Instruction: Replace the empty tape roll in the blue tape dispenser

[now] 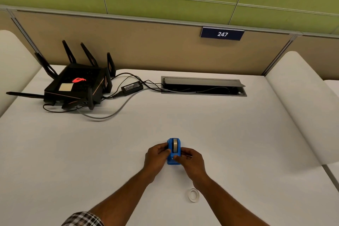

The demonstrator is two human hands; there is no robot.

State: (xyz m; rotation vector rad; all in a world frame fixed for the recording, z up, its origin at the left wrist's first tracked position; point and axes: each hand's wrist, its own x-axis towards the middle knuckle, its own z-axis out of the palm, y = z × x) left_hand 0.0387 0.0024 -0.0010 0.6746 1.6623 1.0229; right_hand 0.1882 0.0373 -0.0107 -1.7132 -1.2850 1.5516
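The blue tape dispenser (173,149) stands on the white table, a little below the middle of the view. A grey-looking tape roll (175,146) sits in its slot. My left hand (156,156) grips the dispenser's left side with thumb and fingers. My right hand (190,161) holds its right side, thumb pressed on the near end. A thin white empty roll core (193,195) lies flat on the table just under my right wrist, apart from both hands.
A black router (77,86) with several antennas sits at the back left, with a power brick (132,87) and cables trailing to an open cable tray (203,86) at the back. A beige partition with a "247" sign (222,34) closes the far edge.
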